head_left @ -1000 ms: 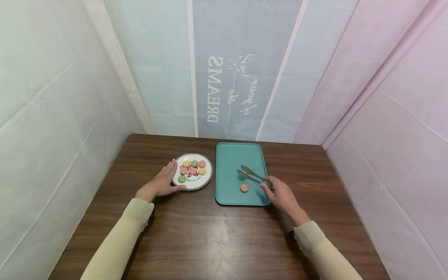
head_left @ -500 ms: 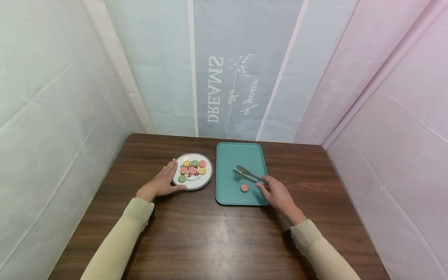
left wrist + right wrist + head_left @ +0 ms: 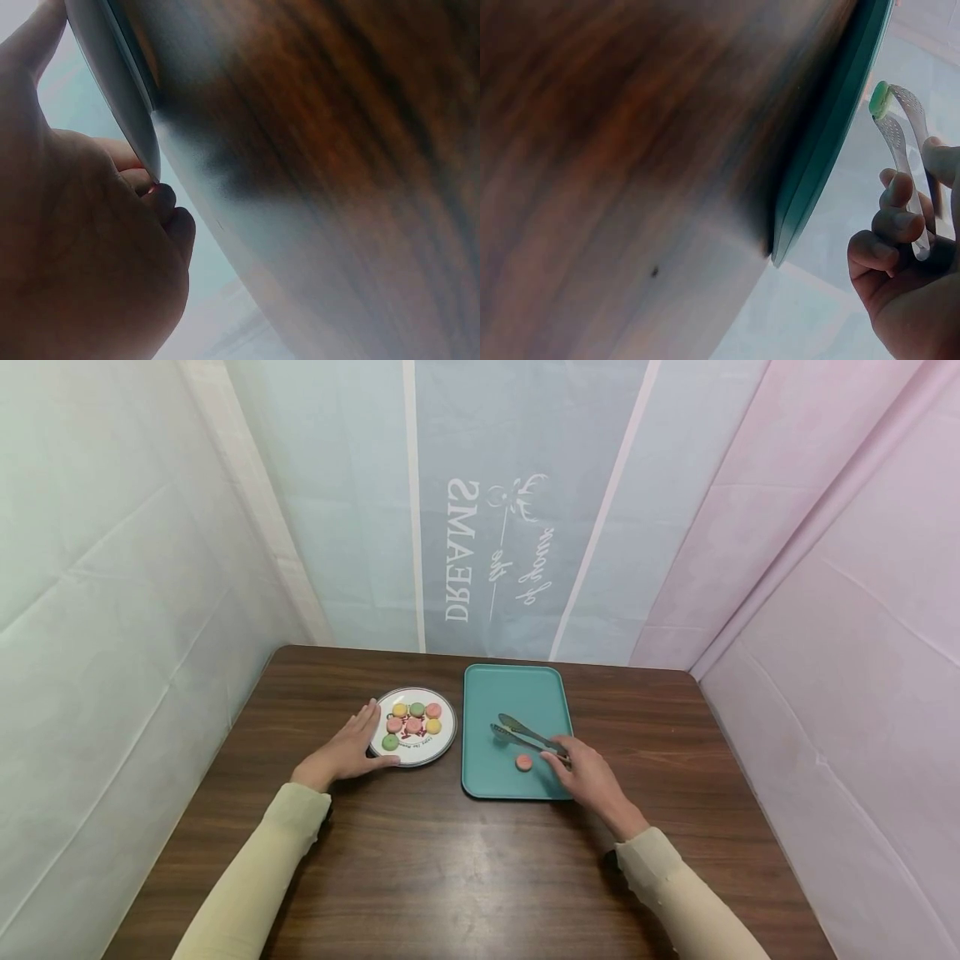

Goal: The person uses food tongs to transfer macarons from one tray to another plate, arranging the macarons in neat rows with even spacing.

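Note:
My left hand [image 3: 347, 750] lies at the left edge of a white plate [image 3: 442, 742], thumb and fingers spread along its rim. Several pink, yellow and green macarons [image 3: 413, 726] sit on this plate. With my right hand [image 3: 595, 777] I hold a pair of metal tongs [image 3: 525, 733] over the teal tray [image 3: 491, 781]. A green macaron [image 3: 880, 99] shows between the tong tips in the right wrist view; against the tray it is hard to make out from the head. One pink macaron [image 3: 523, 763] lies on the tray, below and right of the tips.
Plate and tray stand side by side on a dark wooden table [image 3: 450, 877], a narrow gap between them. Printed fabric [image 3: 510, 568] hangs behind the table, and pale sheets [image 3: 825, 693] enclose both sides.
My right hand and the tongs have shifted a little to the left over the tray. The left hand, plate and pink macaron on the tray stay where they were.

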Action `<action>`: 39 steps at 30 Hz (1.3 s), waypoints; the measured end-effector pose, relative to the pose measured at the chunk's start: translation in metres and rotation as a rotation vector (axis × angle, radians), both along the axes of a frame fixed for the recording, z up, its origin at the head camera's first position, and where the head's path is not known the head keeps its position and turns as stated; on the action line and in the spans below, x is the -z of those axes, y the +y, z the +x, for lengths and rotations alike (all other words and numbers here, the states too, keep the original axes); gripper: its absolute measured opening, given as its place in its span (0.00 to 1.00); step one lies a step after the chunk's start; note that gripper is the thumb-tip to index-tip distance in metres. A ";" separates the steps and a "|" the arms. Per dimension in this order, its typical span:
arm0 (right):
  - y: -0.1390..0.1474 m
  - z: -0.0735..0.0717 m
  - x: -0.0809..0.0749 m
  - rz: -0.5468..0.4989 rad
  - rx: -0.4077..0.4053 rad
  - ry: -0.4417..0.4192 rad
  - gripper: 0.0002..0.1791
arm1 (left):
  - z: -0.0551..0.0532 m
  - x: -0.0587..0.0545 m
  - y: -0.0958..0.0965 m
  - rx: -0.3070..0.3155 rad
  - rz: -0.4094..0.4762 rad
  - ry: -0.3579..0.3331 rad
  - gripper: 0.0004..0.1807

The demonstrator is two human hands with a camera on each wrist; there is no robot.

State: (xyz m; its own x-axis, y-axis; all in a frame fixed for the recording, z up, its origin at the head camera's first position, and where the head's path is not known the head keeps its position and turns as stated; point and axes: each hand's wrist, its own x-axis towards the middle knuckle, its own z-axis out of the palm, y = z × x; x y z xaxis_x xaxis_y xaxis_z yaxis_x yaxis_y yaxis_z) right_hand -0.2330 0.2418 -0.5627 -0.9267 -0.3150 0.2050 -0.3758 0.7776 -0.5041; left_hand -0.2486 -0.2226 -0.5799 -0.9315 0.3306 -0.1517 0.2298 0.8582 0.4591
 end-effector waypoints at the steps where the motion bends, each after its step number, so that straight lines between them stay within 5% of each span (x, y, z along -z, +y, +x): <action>1: -0.001 0.000 0.001 0.002 -0.004 0.001 0.20 | 0.000 0.000 0.000 0.000 -0.001 0.000 0.68; 39: -0.036 -0.003 -0.003 0.015 -0.090 -0.015 0.23 | 0.000 0.005 0.000 -0.006 0.003 0.012 0.68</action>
State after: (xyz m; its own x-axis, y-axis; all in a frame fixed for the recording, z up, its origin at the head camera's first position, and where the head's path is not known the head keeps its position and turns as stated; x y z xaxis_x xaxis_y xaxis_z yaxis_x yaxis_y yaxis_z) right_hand -0.2363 0.2061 -0.5602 -0.8975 -0.3999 0.1860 -0.4369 0.7484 -0.4990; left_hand -0.2483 -0.2228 -0.5844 -0.9351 0.3258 -0.1392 0.2306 0.8580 0.4589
